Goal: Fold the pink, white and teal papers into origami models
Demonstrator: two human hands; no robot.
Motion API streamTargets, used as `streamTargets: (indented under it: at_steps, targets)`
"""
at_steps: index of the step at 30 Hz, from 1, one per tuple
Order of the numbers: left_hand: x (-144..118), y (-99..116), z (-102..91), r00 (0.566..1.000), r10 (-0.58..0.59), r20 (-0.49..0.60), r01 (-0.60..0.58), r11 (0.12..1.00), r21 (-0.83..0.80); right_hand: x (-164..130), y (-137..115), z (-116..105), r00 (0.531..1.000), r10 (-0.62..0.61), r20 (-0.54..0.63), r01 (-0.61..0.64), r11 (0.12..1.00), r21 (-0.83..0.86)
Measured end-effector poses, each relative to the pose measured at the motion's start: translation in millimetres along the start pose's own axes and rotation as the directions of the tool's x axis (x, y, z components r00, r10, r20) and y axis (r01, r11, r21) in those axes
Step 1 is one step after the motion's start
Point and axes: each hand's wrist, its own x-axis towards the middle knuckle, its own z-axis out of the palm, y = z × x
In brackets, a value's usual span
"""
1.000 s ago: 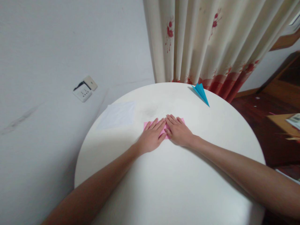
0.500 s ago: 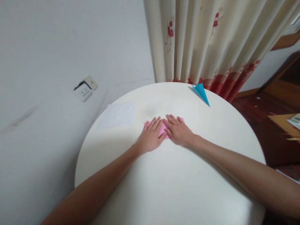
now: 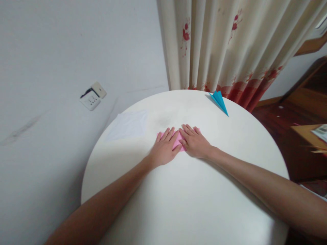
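A small piece of pink paper [image 3: 178, 143] lies flat on the white round table [image 3: 184, 197]. My left hand [image 3: 165, 146] rests open on its left part, fingers spread and pointing away from me. On the paper's right part my right hand [image 3: 193, 141] lies flat with its fingers apart. The two hands nearly meet in the middle, and most of the paper is hidden under them. A blue paper plane [image 3: 219, 101] sits near the table's far right edge, away from both hands.
A thin white sheet [image 3: 127, 125] lies at the table's left side. A wall with a socket [image 3: 90, 100] borders the left. Behind the table hangs a cream and red curtain [image 3: 204, 44]. On the right, a wooden surface [image 3: 306, 134] holds papers.
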Motion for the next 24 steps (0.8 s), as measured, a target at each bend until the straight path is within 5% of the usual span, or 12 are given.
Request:
streamTargets:
  at_steps: [10, 15, 19, 24]
  targets:
    - [-2, -3, 0.9, 1.0, -0.002, 0.002, 0.002, 1.0, -0.01, 2, 27, -5, 0.989, 0.142, 0.043, -0.141, 0.99, -0.019]
    - [-2, -1, -1.5, 1.0, 0.001, 0.003, -0.001, 1.0, -0.009, 1, 30, -8, 0.974, 0.214, -0.075, -0.22, 0.971, -0.089]
    - [-1, 0, -1.9, 1.0, 0.004, 0.005, -0.004, 1.0, -0.015, 0, 14, -4, 0.984, 0.078, -0.163, -0.104, 0.982, -0.158]
    - [-2, 0, -0.3, 1.0, 0.014, -0.004, -0.014, 1.0, -0.013, 0, -4, 5, 0.995, -0.082, -0.058, 0.079, 0.995, -0.057]
